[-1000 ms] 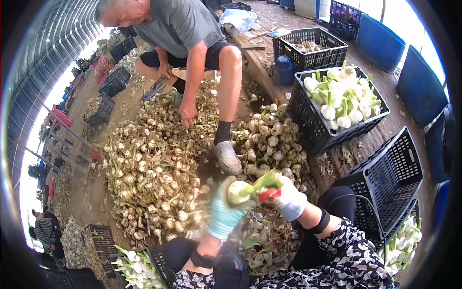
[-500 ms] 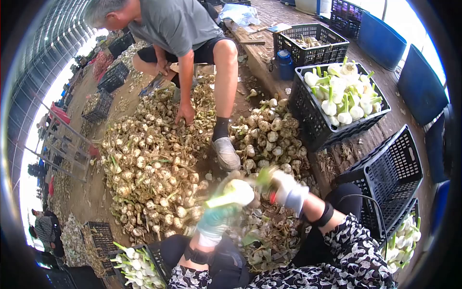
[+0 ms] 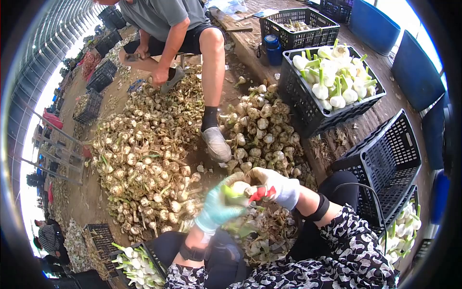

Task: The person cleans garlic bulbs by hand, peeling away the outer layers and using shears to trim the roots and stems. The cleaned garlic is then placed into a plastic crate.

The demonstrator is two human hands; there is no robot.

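Note:
My left hand (image 3: 217, 208), in a teal glove, is closed around a garlic bulb (image 3: 237, 189) with a green stem, held up over my lap. Meeting it from the right, my right hand (image 3: 283, 189) wears a pale glove, its fingers curled over the same bulb. Something red (image 3: 262, 193) shows at those fingers; whether it is a tool handle or a wrap I cannot tell. Below both hands lies a heap of papery garlic skins (image 3: 269, 236). Ahead spreads a big pile of unpeeled garlic (image 3: 144, 168), and a smaller garlic pile (image 3: 264, 127) sits right of it.
A person (image 3: 168, 29) sits across the pile, one shoe (image 3: 216, 143) between the heaps. At right stand a black crate (image 3: 308, 103) of cleaned garlic and a tilted crate (image 3: 385, 159). More cleaned garlic (image 3: 139, 267) fills a crate at lower left. Blue tubs (image 3: 416, 72) line the far right.
My hands have come together at the bulb; my right hand, blurred and apart before, now meets it. The view has shifted slightly. The person opposite has raised a hand from the pile.

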